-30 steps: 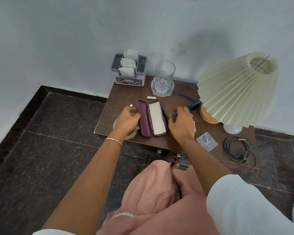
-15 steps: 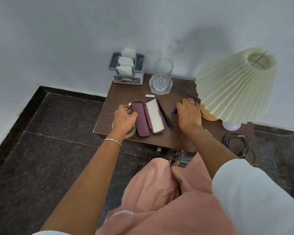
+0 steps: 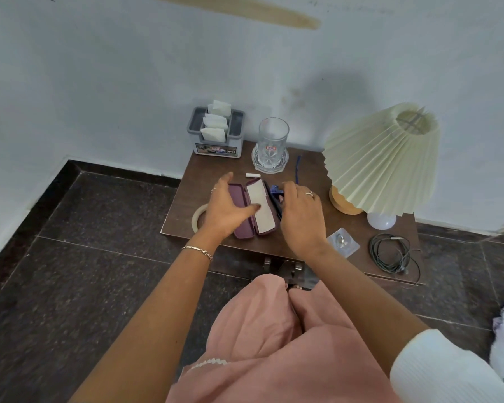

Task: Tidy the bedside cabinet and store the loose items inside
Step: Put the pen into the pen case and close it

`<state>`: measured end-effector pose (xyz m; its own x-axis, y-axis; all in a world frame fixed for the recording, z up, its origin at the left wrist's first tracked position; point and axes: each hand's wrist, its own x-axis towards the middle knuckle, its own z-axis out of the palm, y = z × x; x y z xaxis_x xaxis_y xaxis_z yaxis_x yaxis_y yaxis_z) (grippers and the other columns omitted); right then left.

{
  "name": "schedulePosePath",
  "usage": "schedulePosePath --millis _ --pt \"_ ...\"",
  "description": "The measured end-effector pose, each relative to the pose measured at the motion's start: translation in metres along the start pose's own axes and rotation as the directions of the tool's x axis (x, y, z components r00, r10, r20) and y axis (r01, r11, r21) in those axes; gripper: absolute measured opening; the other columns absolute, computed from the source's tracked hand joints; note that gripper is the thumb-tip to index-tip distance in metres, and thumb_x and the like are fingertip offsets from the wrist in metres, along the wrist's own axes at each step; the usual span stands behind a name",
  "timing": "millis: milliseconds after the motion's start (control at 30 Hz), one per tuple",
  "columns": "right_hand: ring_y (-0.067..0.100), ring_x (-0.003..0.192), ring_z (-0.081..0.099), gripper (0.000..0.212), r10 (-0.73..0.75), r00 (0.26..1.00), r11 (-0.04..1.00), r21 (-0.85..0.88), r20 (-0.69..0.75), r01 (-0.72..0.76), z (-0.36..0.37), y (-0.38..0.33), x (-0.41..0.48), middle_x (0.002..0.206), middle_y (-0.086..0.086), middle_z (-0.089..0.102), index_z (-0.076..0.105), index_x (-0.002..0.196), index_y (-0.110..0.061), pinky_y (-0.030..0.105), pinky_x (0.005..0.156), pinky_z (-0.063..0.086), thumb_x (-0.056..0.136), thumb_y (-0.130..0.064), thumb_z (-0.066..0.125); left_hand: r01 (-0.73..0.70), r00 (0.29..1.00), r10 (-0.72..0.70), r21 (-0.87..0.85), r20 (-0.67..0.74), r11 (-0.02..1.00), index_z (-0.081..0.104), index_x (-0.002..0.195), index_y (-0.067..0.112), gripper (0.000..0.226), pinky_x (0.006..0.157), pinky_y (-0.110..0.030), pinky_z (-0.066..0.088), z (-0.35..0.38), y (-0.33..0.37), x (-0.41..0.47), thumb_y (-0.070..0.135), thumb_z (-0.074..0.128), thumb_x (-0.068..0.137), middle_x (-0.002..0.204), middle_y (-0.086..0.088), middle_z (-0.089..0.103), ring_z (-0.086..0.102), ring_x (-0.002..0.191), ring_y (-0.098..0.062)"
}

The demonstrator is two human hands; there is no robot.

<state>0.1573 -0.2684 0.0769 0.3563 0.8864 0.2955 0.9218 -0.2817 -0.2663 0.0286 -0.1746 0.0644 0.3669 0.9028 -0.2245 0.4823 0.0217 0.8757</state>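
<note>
Head view: the open maroon spectacle case (image 3: 243, 231) lies near the front edge of the bedside cabinet (image 3: 186, 199). Over its left half the left hand (image 3: 226, 212) is spread, fingers straight, holding nothing. Just right of the case, the right hand (image 3: 301, 219) curls its fingers on the blue spectacles (image 3: 275, 189); probably a pinch, but the fingertips are hidden. Farther behind the case stands a drinking glass (image 3: 273, 138).

Pleated lamp (image 3: 381, 161), dark tiled floor (image 3: 85, 257)
</note>
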Motion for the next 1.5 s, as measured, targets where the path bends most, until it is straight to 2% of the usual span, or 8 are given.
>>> schedulePosePath --millis 167,333,433,567,800,1033,1200,1500 --pt "0.027 0.1 0.06 0.019 0.222 0.97 0.787 0.568 0.103 -0.241 -0.018 -0.016 0.004 0.108 0.008 0.064 0.049 0.115 -0.008 0.046 0.089 0.046 0.097 -0.01 0.046 0.219 0.925 -0.115 -0.261 0.363 0.94 0.003 0.152 0.008 0.112 0.114 -0.029 0.024 -0.004 0.013 -0.007 0.006 0.08 0.072 0.16 -0.007 0.016 0.019 0.146 -0.016" --pt "0.018 0.107 0.062 0.016 0.27 0.872 0.357 0.799 0.407 -0.483 -0.028 -0.018 0.02 0.116 0.007 0.063 0.047 0.113 -0.018 0.029 0.091 0.051 0.099 -0.01 0.047 0.346 0.889 -0.154 -0.412 0.432 0.843 0.033 0.143 0.002 0.075 0.088 -0.022 0.051 -0.014 0.013 -0.006 0.002 0.072 0.079 0.13 -0.008 0.061 0.06 0.116 -0.015" --pt "0.015 0.104 0.064 0.019 0.221 0.861 0.261 0.823 0.458 -0.505 -0.028 -0.016 0.024 0.113 0.005 0.066 0.047 0.11 -0.021 0.023 0.086 0.052 0.097 -0.009 0.05 0.351 0.889 -0.146 -0.441 0.434 0.826 0.042 0.139 0.003 0.068 0.1 -0.037 0.048 -0.017 0.008 -0.006 0.001 0.072 0.078 0.118 -0.007 0.069 0.064 0.111 -0.019" --pt "0.006 0.092 0.059 0.023 0.313 0.878 0.36 0.81 0.362 -0.463 -0.019 -0.014 0.026 0.106 0.0 0.062 0.051 0.11 -0.019 0.009 0.072 0.049 0.092 -0.007 0.059 0.318 0.923 -0.137 -0.509 0.361 0.8 0.052 0.13 0.005 0.057 0.093 -0.041 0.054 -0.013 0.006 -0.005 -0.005 0.071 0.078 0.111 -0.011 0.071 0.069 0.103 -0.022" --pt "0.019 0.109 0.06 0.031 0.291 0.778 0.252 0.74 0.556 -0.623 0.009 -0.013 0.023 0.119 0.008 0.061 0.044 0.117 -0.018 0.038 0.098 0.05 0.091 -0.017 0.063 0.216 0.96 -0.1 -0.466 0.261 0.858 0.065 0.102 0.008 0.027 0.074 -0.03 0.06 0.0 0.006 -0.006 -0.002 0.072 0.078 0.093 -0.007 0.072 0.071 0.086 -0.018" --pt "0.025 0.111 0.059 0.041 0.369 0.726 0.233 0.698 0.581 -0.677 0.028 -0.006 0.038 0.124 0.009 0.056 0.039 0.13 -0.017 0.048 0.097 0.05 0.094 -0.005 0.054 0.105 0.994 -0.105 -0.009 0.008 0.994 0.063 0.114 0.015 0.037 0.099 -0.038 0.049 -0.01 -0.012 0.01 0.018 0.077 0.079 0.114 -0.002 0.066 0.061 0.109 -0.019" --pt "0.024 0.115 0.058 0.059 0.317 0.67 0.15 0.662 0.671 -0.734 0.039 -0.003 0.043 0.139 0.005 0.047 0.03 0.144 -0.038 0.046 0.098 0.05 0.098 0.0 0.039 0.222 0.974 -0.194 0.684 -0.118 0.695 0.047 0.13 0.02 0.06 0.105 -0.051 0.028 -0.012 -0.014 0.017 0.054 0.062 0.083 0.142 -0.013 0.04 0.033 0.134 -0.033" --pt "0.017 0.117 0.054 0.058 0.288 0.74 0.391 0.631 0.608 -0.67 0.054 0.005 0.032 0.134 0.0 0.051 0.041 0.138 -0.026 0.037 0.102 0.046 0.088 -0.009 0.065 0.226 0.969 -0.227 0.72 -0.098 0.657 0.069 0.106 0.025 0.045 0.104 -0.051 0.023 -0.007 -0.018 0.028 0.061 0.055 0.083 0.14 -0.013 0.04 0.031 0.13 -0.033"
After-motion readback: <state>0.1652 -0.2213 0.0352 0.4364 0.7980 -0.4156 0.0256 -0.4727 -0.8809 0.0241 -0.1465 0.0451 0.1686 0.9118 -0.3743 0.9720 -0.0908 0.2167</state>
